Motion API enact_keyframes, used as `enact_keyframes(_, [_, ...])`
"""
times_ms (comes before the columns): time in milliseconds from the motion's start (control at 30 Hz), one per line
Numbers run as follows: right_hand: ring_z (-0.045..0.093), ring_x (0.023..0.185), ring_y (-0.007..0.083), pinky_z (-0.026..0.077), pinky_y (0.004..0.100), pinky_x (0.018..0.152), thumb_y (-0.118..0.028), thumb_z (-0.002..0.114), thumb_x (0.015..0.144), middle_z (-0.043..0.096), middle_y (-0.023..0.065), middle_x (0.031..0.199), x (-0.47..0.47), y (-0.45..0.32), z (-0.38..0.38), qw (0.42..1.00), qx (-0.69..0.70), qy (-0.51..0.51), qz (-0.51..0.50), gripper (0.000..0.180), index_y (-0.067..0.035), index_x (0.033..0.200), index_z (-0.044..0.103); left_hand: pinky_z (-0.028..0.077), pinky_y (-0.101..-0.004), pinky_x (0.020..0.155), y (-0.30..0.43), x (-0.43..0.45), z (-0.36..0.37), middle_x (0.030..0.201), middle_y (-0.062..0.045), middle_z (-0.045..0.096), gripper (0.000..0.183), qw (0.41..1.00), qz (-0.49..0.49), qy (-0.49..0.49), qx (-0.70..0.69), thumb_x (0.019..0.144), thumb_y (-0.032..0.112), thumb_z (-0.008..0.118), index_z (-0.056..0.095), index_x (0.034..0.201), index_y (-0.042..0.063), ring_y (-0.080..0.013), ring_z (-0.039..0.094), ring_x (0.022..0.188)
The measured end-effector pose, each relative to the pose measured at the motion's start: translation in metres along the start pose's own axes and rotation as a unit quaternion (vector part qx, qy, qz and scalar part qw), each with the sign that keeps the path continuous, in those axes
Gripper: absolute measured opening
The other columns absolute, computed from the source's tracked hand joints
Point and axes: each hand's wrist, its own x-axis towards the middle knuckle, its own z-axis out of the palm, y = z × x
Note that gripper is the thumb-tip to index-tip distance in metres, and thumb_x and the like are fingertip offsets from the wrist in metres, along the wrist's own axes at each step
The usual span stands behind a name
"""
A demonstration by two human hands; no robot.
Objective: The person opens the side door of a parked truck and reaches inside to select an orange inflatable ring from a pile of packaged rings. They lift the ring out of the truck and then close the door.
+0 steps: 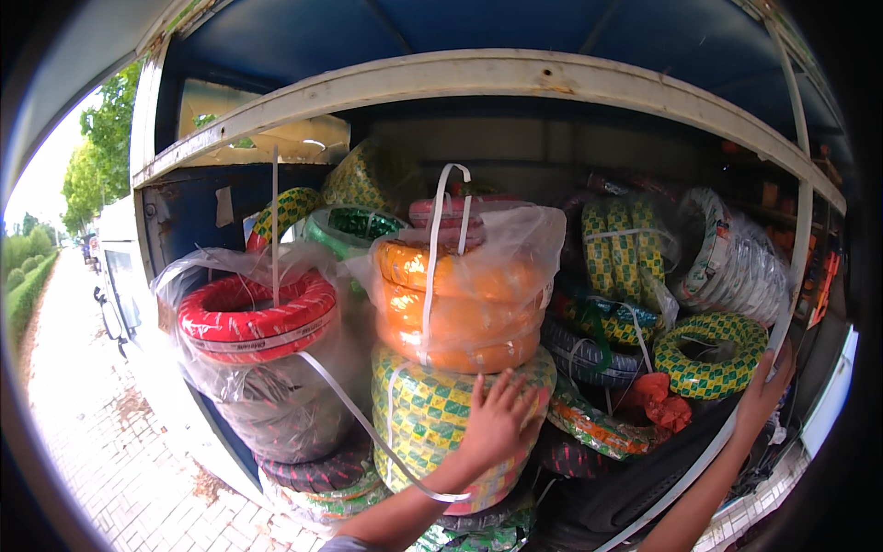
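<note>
My left hand [500,421] has its fingers spread against a stack of tires in yellow-and-green checkered wrap [428,414]. Its fingertips lie just below a bundle of orange-wrapped tires [459,317], which sits on top under clear plastic with a white strap [432,276] around it. At the right, my right hand [767,390] is around a white metal post [800,262], with the thumb and fingers on either side. Left of the orange bundle, a red-wrapped tire [256,338] tops a column of tires in clear plastic [290,407]. A loose white strap [372,431] hangs across the front.
All this stands in a blue-walled cargo box with a white crossbar [483,69] overhead. Behind are a green-wrapped bundle [331,231], checkered tires [624,248] and clear-wrapped tires [735,259]. A checkered ring [710,355] lies near red plastic [662,400]. Brick paving [117,469] runs outside, left.
</note>
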Motion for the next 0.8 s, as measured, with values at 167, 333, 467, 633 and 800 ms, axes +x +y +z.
enact_keyframes(167, [0.053, 0.123, 0.0318, 0.044, 0.0419, 0.1, 0.002, 0.065, 0.079, 0.052, 0.0167, 0.132, -0.093, -0.251, 0.012, 0.837, 0.364, -0.32, -0.255, 0.053, -0.001, 0.13, 0.052, 0.034, -0.0529, 0.107, -0.009, -0.069, -0.015, 0.128, -0.015, 0.058, 0.042, 0.949, 0.141, -0.001, -0.282, 0.085, 0.018, 0.066, 0.06, 0.125, 0.006, -0.0332, 0.053, 0.123])
enact_keyframes(333, [0.05, 0.12, 0.0382, 0.041, 0.0469, 0.101, -0.016, 0.067, 0.085, 0.053, 0.0216, 0.125, -0.101, -0.435, 0.091, 0.811, 0.394, -0.183, -0.391, 0.037, 0.003, 0.115, 0.057, 0.045, -0.0466, 0.091, -0.065, -0.181, -0.018, 0.107, -0.016, 0.067, 0.042, 0.852, 0.025, -0.306, -0.425, 0.093, 0.038, 0.055, 0.062, 0.122, 0.007, -0.032, 0.062, 0.103])
enact_keyframes(467, [0.049, 0.121, 0.0338, 0.038, 0.0481, 0.103, -0.032, 0.064, 0.087, 0.054, 0.0146, 0.126, -0.097, -0.489, 0.165, 0.862, 0.284, -0.135, -0.397, 0.041, -0.003, 0.117, 0.058, 0.05, -0.0435, 0.084, -0.121, -0.308, -0.012, 0.1, -0.019, 0.069, 0.036, 0.824, -0.246, -0.361, -0.361, 0.093, 0.032, 0.058, 0.065, 0.119, 0.008, -0.0326, 0.066, 0.094])
enact_keyframes(633, [0.064, 0.108, 0.0294, 0.047, 0.0447, 0.093, -0.057, 0.073, 0.072, 0.068, 0.014, 0.112, -0.119, -0.475, 0.211, 0.818, -0.004, -0.475, -0.324, 0.064, -0.006, 0.111, 0.068, 0.05, -0.0378, 0.086, -0.205, -0.502, 0.001, 0.112, -0.013, 0.068, 0.036, 0.737, -0.425, -0.272, -0.449, 0.093, 0.032, 0.06, 0.066, 0.116, 0.005, -0.0221, 0.063, 0.102])
enact_keyframes(800, [0.063, 0.107, 0.0339, 0.05, 0.0418, 0.091, -0.05, 0.082, 0.06, 0.065, 0.0212, 0.117, -0.081, -0.448, 0.228, 0.757, 0.04, -0.573, -0.311, 0.083, 0.002, 0.121, 0.059, 0.05, -0.0381, 0.086, -0.239, -0.592, 0.022, 0.111, -0.014, 0.068, 0.034, 0.642, -0.544, -0.42, -0.34, 0.093, 0.03, 0.059, 0.066, 0.115, 0.005, -0.0223, 0.063, 0.101])
